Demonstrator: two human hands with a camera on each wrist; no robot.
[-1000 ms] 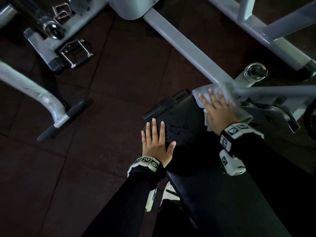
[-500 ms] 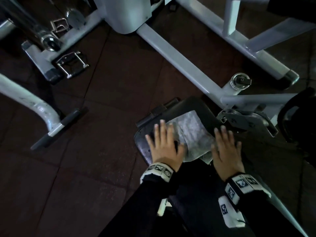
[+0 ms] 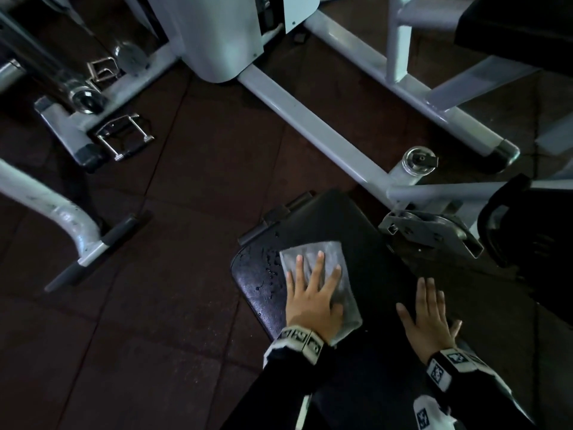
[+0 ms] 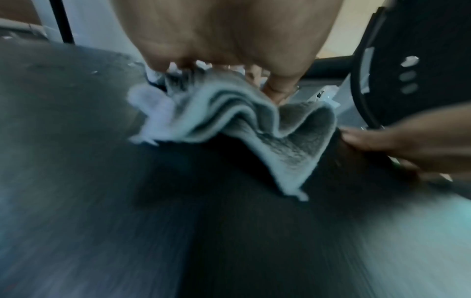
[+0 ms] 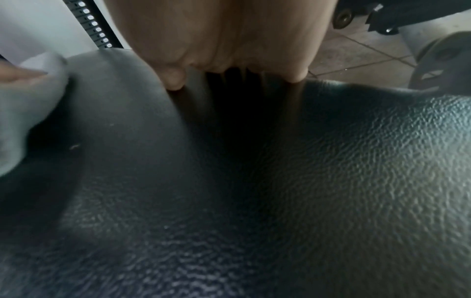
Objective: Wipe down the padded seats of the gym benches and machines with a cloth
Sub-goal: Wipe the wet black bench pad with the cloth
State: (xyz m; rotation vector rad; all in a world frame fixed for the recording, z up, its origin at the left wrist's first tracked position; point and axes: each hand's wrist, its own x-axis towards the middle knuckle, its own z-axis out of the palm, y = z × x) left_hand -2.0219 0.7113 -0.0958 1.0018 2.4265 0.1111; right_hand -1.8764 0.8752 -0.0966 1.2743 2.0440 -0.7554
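A black padded seat (image 3: pixel 369 231) fills the lower middle of the head view, with water droplets (image 3: pixel 269 265) on its left part. A grey cloth (image 3: pixel 352 308) lies flat on the pad. My left hand (image 3: pixel 313 274) presses it down with straight, spread fingers. In the left wrist view the cloth (image 4: pixel 229 125) is rumpled under the left hand (image 4: pixel 229 40). My right hand (image 3: pixel 428 311) rests flat and bare on the pad, right of the cloth. In the right wrist view the right hand (image 5: pixel 229 40) touches the grained seat (image 5: pixel 280 181), and the cloth (image 5: pixel 25 110) shows at the left edge.
A white frame bar (image 3: pixel 310 119) runs diagonally beyond the seat to a chrome knob (image 3: pixel 417 161) and a steel bracket (image 3: pixel 428 231). Cable handles (image 3: pixel 124 138) lie on the dark rubber floor at left, near a curved white tube (image 3: pixel 71 218). Another black pad (image 3: pixel 511 23) sits top right.
The cloth went from under my right hand at the seat's far right end to under my left hand on the left half. My right hand now lies bare on the pad.
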